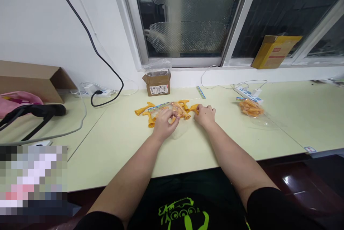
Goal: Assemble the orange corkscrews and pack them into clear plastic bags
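My left hand [164, 124] is closed in a pinch at a clear plastic bag [179, 131] with a printed blue-green strip along its top. Orange-yellow plastic pieces show through the bag. Its fingertips partly hide what they grip. At the bag's right, my right hand [205, 116] has its fingers round a loose orange-yellow horn-shaped plastic piece [194, 108]. More such pieces lie around the bag, among them a flared one [149, 119] and a branched one [141, 110] on the left. Another one [184, 103] rests behind the bag.
On the right lies a bag of orange pieces [250, 108], near a power strip [248, 94]. A small cardboard box [158, 83] stands against the wall beside a loose printed strip [201, 92]. Black glasses [51, 110], a larger box [29, 77] and a black cable [92, 40] occupy the left.
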`<state>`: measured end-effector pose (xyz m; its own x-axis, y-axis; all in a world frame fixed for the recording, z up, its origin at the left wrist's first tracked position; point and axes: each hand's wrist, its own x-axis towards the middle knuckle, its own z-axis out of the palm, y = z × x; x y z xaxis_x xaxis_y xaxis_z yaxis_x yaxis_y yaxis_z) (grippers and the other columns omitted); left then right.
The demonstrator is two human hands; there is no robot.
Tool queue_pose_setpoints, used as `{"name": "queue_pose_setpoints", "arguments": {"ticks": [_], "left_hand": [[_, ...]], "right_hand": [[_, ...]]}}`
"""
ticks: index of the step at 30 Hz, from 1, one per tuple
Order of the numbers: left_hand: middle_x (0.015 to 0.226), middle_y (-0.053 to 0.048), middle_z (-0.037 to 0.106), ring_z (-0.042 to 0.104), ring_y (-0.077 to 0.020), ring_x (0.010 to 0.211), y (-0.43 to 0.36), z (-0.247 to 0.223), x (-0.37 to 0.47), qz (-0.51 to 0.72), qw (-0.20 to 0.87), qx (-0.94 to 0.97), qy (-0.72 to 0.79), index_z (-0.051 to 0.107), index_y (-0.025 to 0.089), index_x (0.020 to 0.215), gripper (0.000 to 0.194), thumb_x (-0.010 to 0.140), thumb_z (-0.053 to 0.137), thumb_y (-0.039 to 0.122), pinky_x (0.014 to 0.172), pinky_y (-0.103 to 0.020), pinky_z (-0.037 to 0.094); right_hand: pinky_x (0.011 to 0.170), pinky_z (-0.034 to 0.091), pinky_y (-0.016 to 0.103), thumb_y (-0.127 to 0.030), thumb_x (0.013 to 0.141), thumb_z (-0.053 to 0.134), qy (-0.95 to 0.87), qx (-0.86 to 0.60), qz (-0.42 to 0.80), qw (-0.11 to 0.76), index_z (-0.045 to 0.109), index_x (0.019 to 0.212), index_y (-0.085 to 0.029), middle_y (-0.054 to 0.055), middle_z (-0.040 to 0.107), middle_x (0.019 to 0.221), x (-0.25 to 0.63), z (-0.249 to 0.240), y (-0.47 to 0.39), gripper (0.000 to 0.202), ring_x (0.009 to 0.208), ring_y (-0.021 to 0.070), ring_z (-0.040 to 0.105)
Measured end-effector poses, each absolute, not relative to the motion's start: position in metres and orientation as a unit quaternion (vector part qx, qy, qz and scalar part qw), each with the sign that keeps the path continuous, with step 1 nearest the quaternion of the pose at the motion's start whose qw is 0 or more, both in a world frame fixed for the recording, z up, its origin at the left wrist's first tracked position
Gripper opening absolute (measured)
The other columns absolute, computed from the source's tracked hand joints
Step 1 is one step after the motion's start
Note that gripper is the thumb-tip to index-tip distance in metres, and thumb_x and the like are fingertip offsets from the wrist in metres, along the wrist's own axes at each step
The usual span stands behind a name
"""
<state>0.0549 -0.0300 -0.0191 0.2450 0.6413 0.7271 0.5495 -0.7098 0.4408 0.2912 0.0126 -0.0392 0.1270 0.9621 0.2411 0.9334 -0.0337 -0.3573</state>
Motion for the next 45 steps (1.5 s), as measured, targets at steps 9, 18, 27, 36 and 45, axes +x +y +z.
{"name": "queue_pose_setpoints", "arguments": {"ticks": [9,18,27,36,45], "left_hand": [[0.076,-0.001,0.058,0.057,-0.0190,0.075,-0.029,-0.018,0.054,0.492,0.061,0.781,0.378,0.061,0.023,0.085,0.013,0.094,0.063,0.032,0.073,-0.036,0.048],[0.077,-0.002,0.060,0.058,-0.0189,0.075,-0.029,-0.017,0.053,0.493,0.070,0.778,0.382,0.062,0.022,0.085,0.013,0.094,0.064,0.032,0.072,-0.035,0.048],[0.075,-0.001,0.060,0.057,-0.0172,0.072,-0.028,-0.019,0.052,0.502,0.079,0.772,0.382,0.062,0.021,0.084,0.012,0.092,0.066,0.029,0.070,-0.033,0.046],[0.073,0.000,0.058,0.055,-0.0160,0.070,-0.028,-0.018,0.052,0.514,0.090,0.756,0.395,0.063,0.021,0.084,0.011,0.092,0.067,0.028,0.070,-0.031,0.045],[0.074,0.000,0.057,0.054,-0.0154,0.070,-0.030,-0.017,0.053,0.521,0.106,0.748,0.397,0.062,0.021,0.084,0.010,0.092,0.066,0.026,0.069,-0.030,0.044]], "right_hand": [[0.072,0.053,0.033,-0.047,0.074,0.072,-0.489,-0.505,0.379,0.602,0.051,0.134,-0.023,0.001,0.063,0.101,0.301,-0.037,0.022,0.069,0.079,0.0170,0.063],[0.083,0.057,0.037,-0.053,0.076,0.078,-0.451,-0.427,0.413,0.666,0.069,0.098,-0.021,0.003,0.067,0.091,0.299,-0.030,0.016,0.040,0.081,0.0178,0.064],[0.106,0.052,0.045,-0.043,0.086,0.070,-0.566,-0.376,0.294,0.672,0.051,0.143,-0.034,0.010,0.058,0.145,0.295,-0.025,0.007,0.061,0.130,0.0242,0.059],[0.080,0.060,0.027,-0.030,0.079,0.077,-0.501,-0.364,0.499,0.606,0.067,0.094,-0.021,0.004,0.076,0.101,0.301,-0.020,0.001,0.020,0.084,0.0146,0.074],[0.040,0.043,0.013,-0.031,0.079,0.085,-0.618,-0.243,0.735,0.138,0.074,0.104,-0.014,0.011,0.080,0.101,0.320,-0.006,-0.019,0.033,0.058,0.0118,0.072]]}}
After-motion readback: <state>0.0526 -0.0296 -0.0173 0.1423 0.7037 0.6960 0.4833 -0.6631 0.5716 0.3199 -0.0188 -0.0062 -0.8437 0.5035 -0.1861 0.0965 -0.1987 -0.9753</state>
